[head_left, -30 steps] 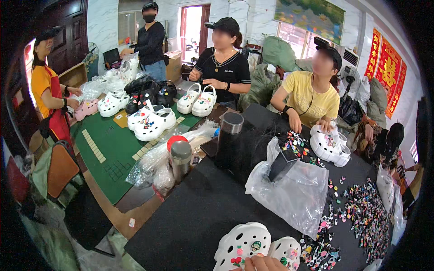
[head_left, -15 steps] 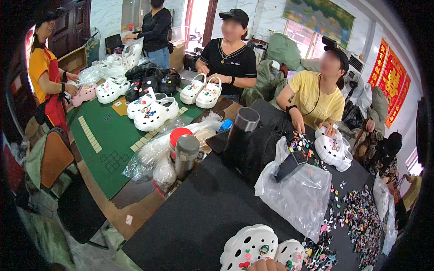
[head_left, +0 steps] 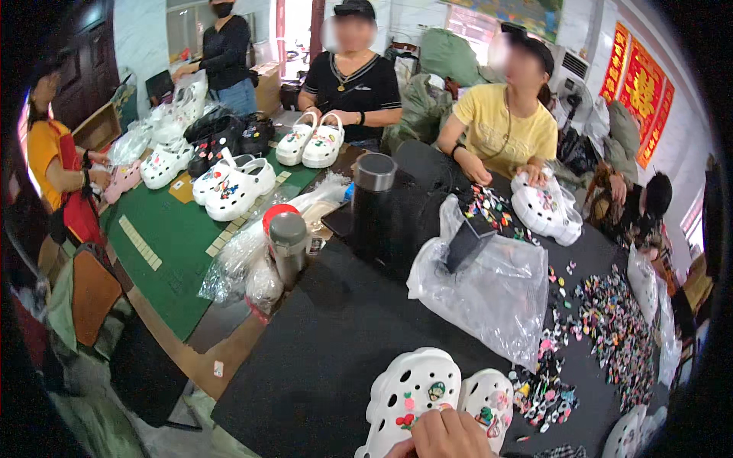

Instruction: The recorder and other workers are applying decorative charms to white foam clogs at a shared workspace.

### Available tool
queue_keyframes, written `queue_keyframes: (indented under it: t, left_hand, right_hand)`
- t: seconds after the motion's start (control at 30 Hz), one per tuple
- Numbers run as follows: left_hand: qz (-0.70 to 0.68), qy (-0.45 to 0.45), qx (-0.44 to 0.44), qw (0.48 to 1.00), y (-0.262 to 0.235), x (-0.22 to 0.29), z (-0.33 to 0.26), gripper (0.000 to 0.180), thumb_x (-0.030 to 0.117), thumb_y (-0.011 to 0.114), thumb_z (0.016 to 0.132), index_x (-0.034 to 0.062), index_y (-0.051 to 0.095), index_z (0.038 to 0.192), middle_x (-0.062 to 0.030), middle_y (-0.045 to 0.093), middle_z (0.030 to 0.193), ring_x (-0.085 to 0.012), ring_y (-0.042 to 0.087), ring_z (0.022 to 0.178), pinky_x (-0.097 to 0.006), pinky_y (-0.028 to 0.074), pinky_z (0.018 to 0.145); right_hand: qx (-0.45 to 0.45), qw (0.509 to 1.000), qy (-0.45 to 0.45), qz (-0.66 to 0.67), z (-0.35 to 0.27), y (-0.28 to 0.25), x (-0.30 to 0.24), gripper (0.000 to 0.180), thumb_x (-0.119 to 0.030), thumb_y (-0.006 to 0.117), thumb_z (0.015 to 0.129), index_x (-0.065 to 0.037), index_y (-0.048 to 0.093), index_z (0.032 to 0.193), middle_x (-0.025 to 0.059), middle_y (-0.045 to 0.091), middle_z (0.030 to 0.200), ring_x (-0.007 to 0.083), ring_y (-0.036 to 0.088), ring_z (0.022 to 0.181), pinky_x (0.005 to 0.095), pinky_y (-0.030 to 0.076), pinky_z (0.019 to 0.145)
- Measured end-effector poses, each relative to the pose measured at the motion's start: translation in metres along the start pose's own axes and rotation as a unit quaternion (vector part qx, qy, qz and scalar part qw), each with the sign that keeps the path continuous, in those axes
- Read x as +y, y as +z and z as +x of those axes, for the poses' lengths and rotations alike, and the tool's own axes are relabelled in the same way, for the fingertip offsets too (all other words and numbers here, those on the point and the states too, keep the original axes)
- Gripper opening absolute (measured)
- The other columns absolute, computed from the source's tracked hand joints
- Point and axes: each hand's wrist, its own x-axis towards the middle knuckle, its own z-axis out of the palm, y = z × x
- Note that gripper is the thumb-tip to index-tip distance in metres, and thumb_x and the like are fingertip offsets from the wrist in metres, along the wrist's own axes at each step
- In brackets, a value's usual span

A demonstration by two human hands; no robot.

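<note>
Hands show only partly at the lower edge: the right hand (head_left: 450,433) lies with bent fingers over the left white clog (head_left: 416,385), its grip hidden; a fingertip farther left could belong to either hand, so the left hand's state cannot be told. The right white clog (head_left: 485,397) stands just beside, both on the black desk (head_left: 305,366), near scattered charms (head_left: 546,401) and a clear plastic bag (head_left: 496,305).
</note>
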Motion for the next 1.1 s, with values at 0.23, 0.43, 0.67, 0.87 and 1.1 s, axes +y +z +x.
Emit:
queue_keyframes:
  t: [0.23, 0.43, 0.67, 0.87, 1.1]
  left_hand:
    - [0.133, 0.045, -0.012, 0.990, -0.014, 0.000, 0.002, 0.035, -0.003, 0.057, 0.089, 0.0038, 0.046, 0.121, -0.0072, 0.054, 0.113, -0.0177, 0.054, 0.104, -0.031, 0.046, 0.089]
    - [0.126, 0.094, -0.015, 0.987, -0.004, 0.008, 0.004, 0.025, 0.000, 0.049, 0.092, 0.0057, 0.048, 0.117, -0.0067, 0.056, 0.114, -0.0173, 0.057, 0.104, -0.029, 0.049, 0.088]
    - [0.313, 0.166, -0.091, 0.931, -0.020, 0.001, 0.020, 0.035, 0.011, 0.060, 0.089, 0.0057, 0.046, 0.121, -0.0088, 0.057, 0.115, -0.0189, 0.057, 0.105, -0.029, 0.049, 0.087]
    - [0.074, 0.060, -0.030, 0.995, -0.010, 0.010, 0.014, 0.047, 0.001, 0.067, 0.081, 0.0040, 0.044, 0.122, -0.0087, 0.057, 0.115, -0.0165, 0.055, 0.106, -0.029, 0.048, 0.088]
    - [0.059, 0.064, -0.027, 0.996, -0.012, -0.008, 0.011, 0.031, 0.002, 0.058, 0.088, 0.0034, 0.050, 0.117, -0.0066, 0.059, 0.111, -0.0175, 0.057, 0.103, -0.030, 0.046, 0.092]
  right_hand:
    - [-0.021, 0.997, -0.032, 0.068, -0.001, 0.014, -0.001, 0.013, -0.018, 0.060, 0.071, -0.011, 0.050, 0.068, 0.0018, 0.049, 0.071, 0.0140, 0.054, 0.068, 0.0261, 0.039, 0.056]
    - [0.007, 0.998, -0.005, 0.059, -0.016, 0.027, -0.002, 0.010, -0.016, 0.059, 0.072, -0.008, 0.054, 0.069, 0.0025, 0.047, 0.069, 0.0150, 0.052, 0.066, 0.0256, 0.041, 0.060]
    - [0.039, 0.999, 0.005, 0.036, -0.014, 0.038, -0.003, 0.010, -0.016, 0.061, 0.068, -0.007, 0.055, 0.069, 0.0024, 0.049, 0.067, 0.0144, 0.053, 0.065, 0.0255, 0.041, 0.057]
    - [0.046, 0.998, -0.033, 0.041, -0.009, 0.037, -0.001, 0.016, -0.022, 0.061, 0.070, -0.006, 0.058, 0.069, 0.0058, 0.053, 0.068, 0.0185, 0.054, 0.064, 0.0300, 0.042, 0.059]
    - [0.090, 0.995, -0.034, -0.022, -0.021, 0.006, -0.001, 0.008, -0.015, 0.053, 0.079, -0.008, 0.055, 0.077, 0.0055, 0.046, 0.075, 0.0177, 0.049, 0.075, 0.0284, 0.040, 0.069]
